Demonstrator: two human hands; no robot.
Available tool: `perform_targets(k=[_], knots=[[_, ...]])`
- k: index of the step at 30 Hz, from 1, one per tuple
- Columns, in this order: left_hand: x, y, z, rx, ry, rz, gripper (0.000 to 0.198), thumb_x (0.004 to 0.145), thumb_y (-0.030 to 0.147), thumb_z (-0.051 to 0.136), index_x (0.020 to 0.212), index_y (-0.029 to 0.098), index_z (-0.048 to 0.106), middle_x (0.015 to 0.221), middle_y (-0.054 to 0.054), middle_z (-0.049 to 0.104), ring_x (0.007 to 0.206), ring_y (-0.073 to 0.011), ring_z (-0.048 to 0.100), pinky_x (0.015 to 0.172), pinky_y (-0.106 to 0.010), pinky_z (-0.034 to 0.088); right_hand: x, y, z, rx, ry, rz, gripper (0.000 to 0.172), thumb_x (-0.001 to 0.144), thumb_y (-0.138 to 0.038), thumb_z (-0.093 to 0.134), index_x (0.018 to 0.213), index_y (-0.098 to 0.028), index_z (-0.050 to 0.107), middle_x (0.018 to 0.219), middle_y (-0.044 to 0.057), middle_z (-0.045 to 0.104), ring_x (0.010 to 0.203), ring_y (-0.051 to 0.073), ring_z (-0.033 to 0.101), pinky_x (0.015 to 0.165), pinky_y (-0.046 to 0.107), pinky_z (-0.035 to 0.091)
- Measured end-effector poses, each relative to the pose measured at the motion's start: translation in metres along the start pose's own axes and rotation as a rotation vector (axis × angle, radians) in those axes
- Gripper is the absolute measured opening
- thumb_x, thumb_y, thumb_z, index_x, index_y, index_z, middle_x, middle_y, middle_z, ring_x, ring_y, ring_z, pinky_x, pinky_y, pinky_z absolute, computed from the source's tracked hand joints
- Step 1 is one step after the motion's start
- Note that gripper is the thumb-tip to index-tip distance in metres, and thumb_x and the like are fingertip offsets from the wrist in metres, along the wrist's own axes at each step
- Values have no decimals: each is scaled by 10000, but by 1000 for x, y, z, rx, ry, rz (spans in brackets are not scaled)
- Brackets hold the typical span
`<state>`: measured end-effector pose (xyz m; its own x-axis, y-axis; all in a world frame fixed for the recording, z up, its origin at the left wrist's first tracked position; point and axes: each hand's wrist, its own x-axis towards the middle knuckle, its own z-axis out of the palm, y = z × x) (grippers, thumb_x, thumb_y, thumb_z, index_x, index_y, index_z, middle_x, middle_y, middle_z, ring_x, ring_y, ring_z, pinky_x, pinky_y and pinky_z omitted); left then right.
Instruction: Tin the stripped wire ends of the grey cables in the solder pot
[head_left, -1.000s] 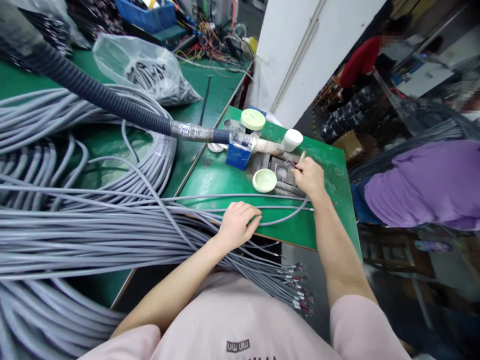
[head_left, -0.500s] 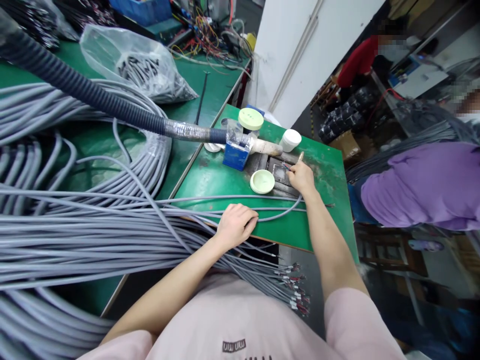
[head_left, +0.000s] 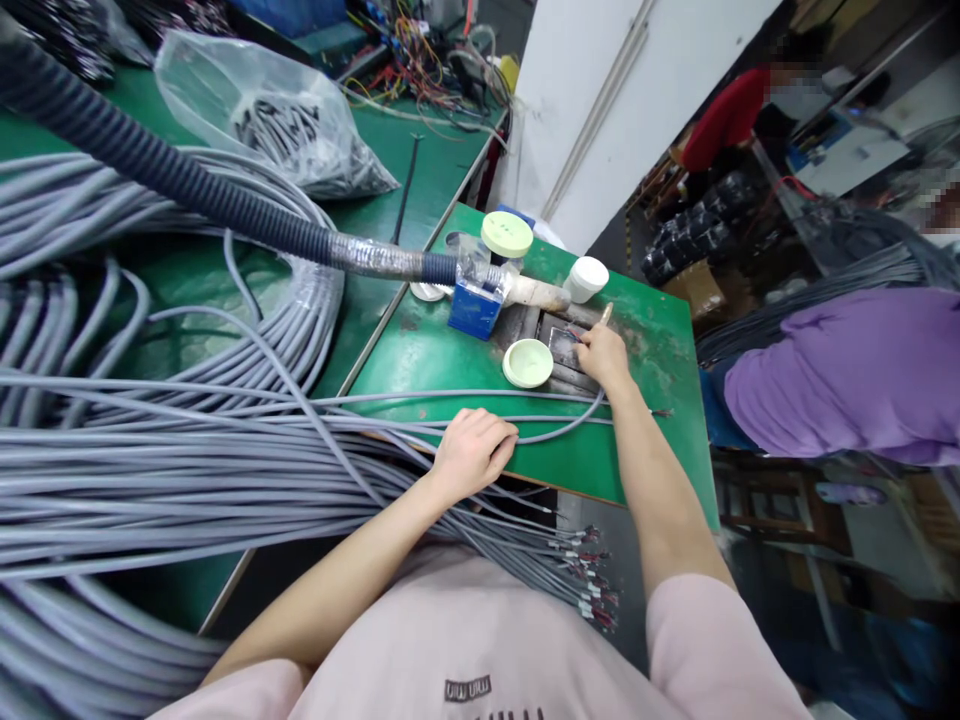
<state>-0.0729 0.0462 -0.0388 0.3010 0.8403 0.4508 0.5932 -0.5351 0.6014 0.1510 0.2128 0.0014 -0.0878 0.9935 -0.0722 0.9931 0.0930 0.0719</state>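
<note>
My right hand (head_left: 604, 356) is closed around the end of a grey cable (head_left: 559, 434), with thin coloured wires sticking out past the fingertips. Those wires are over a square silvery surface (head_left: 562, 341) set in a dark, stained block. The cable bends down from this hand and runs left to my left hand (head_left: 474, 450), which lies near the green board's front edge with its fingers curled onto the cable. A pale stick-like piece (head_left: 607, 313) shows just above my right hand; whether I hold it cannot be made out. An open pale-green round tub (head_left: 528, 363) stands left of the block.
A ribbed black hose (head_left: 247, 215) crosses from upper left, its taped nozzle above a blue box (head_left: 475, 310). Grey cable bundles (head_left: 187, 470) cover the left side. A white cup (head_left: 586, 279) and a lidded jar (head_left: 507, 235) stand behind. A person in purple (head_left: 840, 370) is at right.
The view has shifted very slightly. Both hands keep the same pose and place on the cable, and nothing has been picked up or let go.
</note>
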Motion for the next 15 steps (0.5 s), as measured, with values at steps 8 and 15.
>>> perform_targets(k=[8, 15], knots=[[0, 1, 0, 3, 34, -45, 157, 905, 253, 488, 901, 200, 635, 885, -43, 697, 834, -172, 589, 753, -336, 388, -24, 20, -22, 116, 137, 74, 258, 823, -345, 525, 697, -154, 645, 865, 110, 653, 799, 218, 583, 696, 313, 411], [3, 1, -2, 78, -76, -89, 192, 901, 296, 504, 1018, 207, 626, 1033, -61, 668, 957, -213, 559, 803, -367, 382, -162, 62, -53, 1072, 328, 347, 264, 768, -477, 580, 705, -222, 562, 647, 45, 567, 554, 176, 555, 549, 338, 463]])
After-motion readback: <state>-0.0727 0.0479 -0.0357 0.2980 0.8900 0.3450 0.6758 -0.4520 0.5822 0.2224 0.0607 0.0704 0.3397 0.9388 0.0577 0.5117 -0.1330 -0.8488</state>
